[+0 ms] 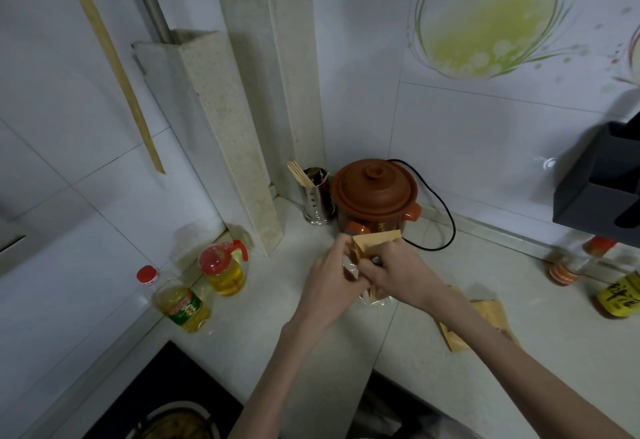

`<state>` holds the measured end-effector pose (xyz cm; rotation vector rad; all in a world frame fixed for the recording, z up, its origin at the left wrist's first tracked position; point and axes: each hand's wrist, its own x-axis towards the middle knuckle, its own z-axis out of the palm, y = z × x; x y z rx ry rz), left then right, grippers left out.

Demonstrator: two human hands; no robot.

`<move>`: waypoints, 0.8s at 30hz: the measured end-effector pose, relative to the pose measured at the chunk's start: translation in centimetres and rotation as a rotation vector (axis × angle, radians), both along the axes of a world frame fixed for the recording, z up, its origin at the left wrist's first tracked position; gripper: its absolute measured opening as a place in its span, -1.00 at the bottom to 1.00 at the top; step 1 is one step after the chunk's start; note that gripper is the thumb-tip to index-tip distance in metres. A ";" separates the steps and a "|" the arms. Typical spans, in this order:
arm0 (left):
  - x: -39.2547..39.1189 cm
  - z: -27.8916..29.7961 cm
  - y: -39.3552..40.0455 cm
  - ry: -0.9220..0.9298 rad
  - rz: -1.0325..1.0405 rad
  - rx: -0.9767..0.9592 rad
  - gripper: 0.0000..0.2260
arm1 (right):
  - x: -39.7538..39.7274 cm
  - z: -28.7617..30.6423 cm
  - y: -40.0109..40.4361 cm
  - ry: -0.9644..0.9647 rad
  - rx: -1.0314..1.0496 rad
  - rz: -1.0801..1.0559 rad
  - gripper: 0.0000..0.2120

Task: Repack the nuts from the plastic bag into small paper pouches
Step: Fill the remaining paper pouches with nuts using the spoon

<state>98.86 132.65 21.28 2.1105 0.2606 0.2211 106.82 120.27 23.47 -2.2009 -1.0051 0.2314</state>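
Both hands meet over the pale stone counter (277, 317), just in front of the brown clay slow cooker (375, 196). Right hand (398, 274) has its grip closed round the small tan paper pouch (375, 243), mouth end up and tilted toward the cooker. Left hand (329, 282) has its fingers curled in at the pouch's left edge; looks like it's pinching the mouth or feeding something in, can't tell which.

Clear plastic bag (375, 300) sits under the hands, touching the counter. Only a crinkled edge shows.

Step in hand, my read: filling or opening this pouch. To do it well: keep the pouch mouth spread and upright, hold it directly above the bag so strays fall back in (not onto the counter), don't overfill, leave paper to fold.

More flat tan paper pouches (491, 314) lie on the counter behind the right forearm, partly covered.

Hard to make out:
- nuts themselves: not visible, hands block them
- how full the pouch is
- how much is left in the bag
- count of spare pouches
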 end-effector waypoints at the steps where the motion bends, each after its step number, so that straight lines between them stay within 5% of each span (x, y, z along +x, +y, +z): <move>1: 0.0 0.0 0.1 -0.002 -0.029 -0.154 -0.66 | 0.0 0.2 -0.3 0.038 0.014 0.002 -0.68; 5: -0.2 0.3 -0.1 -0.068 -0.052 -0.328 -0.41 | 0.1 0.6 -1.0 0.084 0.025 0.034 -0.73; 12: 0.4 -0.7 0.6 -0.064 0.025 -0.277 -0.55 | 0.5 -0.5 -2.1 -0.024 -0.030 -0.176 -0.66; 17: 0.4 -1.1 -0.1 -0.040 -0.012 -0.369 -0.56 | 0.1 -1.1 -2.4 0.050 -0.057 -0.200 -0.83; 21: 0.0 -2.6 -0.8 0.047 -0.064 -0.185 -0.61 | 1.2 -2.1 -3.0 0.153 -0.057 -0.270 -0.68; 24: -0.1 -4.1 -1.7 -0.006 -0.058 -0.099 -0.42 | 1.3 -2.9 -3.3 0.194 -0.036 -0.282 -0.70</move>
